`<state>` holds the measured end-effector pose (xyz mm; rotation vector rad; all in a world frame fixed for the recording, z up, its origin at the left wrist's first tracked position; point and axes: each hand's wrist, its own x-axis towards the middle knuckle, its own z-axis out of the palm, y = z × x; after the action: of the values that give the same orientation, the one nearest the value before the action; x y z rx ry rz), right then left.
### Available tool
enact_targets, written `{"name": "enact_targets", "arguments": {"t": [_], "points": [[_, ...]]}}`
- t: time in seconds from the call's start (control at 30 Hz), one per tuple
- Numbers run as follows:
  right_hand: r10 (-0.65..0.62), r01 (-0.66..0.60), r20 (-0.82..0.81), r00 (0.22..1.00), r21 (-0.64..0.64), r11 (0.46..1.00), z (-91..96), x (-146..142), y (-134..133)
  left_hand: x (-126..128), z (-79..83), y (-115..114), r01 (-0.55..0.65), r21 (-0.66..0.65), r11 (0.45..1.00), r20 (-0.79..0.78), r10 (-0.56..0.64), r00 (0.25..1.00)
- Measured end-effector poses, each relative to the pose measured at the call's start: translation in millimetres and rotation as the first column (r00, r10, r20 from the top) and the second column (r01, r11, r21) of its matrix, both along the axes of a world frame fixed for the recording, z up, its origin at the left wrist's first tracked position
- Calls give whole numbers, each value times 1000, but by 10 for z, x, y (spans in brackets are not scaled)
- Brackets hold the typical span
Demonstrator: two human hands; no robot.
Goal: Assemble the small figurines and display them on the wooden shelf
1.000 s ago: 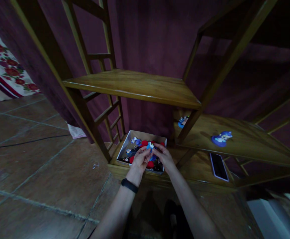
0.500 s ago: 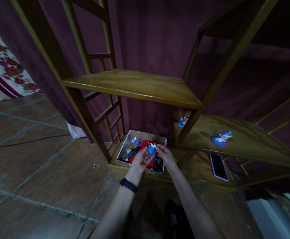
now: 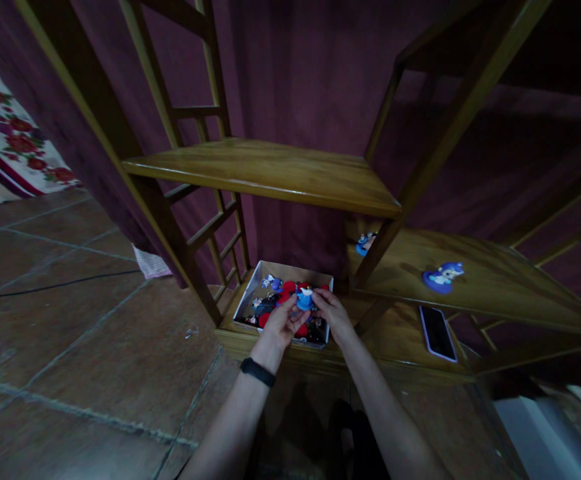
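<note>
Between my two hands is a small blue and white figurine (image 3: 305, 299), held over an open cardboard box (image 3: 300, 272). My left hand (image 3: 283, 321) grips it from the left and below, fingers curled around its base. On the other side, the fingers of my right hand (image 3: 331, 311) close on its right edge. Inside the box lie several more figurines in red, black and blue, among them a blue and white one (image 3: 271, 282) near the back left corner. My hands cover part of the box's contents.
The box stands on the bottom board of a wooden shelf unit, under a higher shelf (image 3: 260, 170). To the right, a purple and white figurine (image 3: 442, 277) and a blue figurine (image 3: 365, 244) stand on another shelf. A phone (image 3: 438, 333) lies below them. A cable (image 3: 55, 285) crosses the tiled floor.
The figurine has turned slightly in my fingers and now looks more upright. My hands have stayed in nearly the same place over the box.
</note>
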<state>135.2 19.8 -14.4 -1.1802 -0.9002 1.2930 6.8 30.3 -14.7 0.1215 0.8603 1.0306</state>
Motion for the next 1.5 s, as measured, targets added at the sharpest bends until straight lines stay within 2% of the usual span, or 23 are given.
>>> {"name": "enact_targets", "arguments": {"t": [0.2, 0.47, 0.7, 0.97, 1.1, 1.5], "points": [[8, -8, 7, 1000, -12, 1000, -41, 11, 19, 4, 2, -4, 25, 2, 1000, 4, -25, 1000], [41, -42, -26, 999, -14, 999, 5, 0, 0, 1, -10, 6, 60, -14, 998, 10, -60, 998], [49, -50, -26, 998, -20, 999, -93, 0, 46, 8, 12, -2, 69, -21, 997, 11, -69, 998], [54, -54, -2, 999, 20, 998, -79, 10, 37, 6, -36, -6, 101, 52, 994, 21, -102, 995], [43, -43, -3, 999, -6, 999, -105, 14, 38, 12, -67, -9, 81, 87, 993, 35, -85, 996], [76, -77, -20, 997, -68, 995, -13, -20, 17, 4, -94, 14, 4, 168, 986, 24, -9, 1000]]}}
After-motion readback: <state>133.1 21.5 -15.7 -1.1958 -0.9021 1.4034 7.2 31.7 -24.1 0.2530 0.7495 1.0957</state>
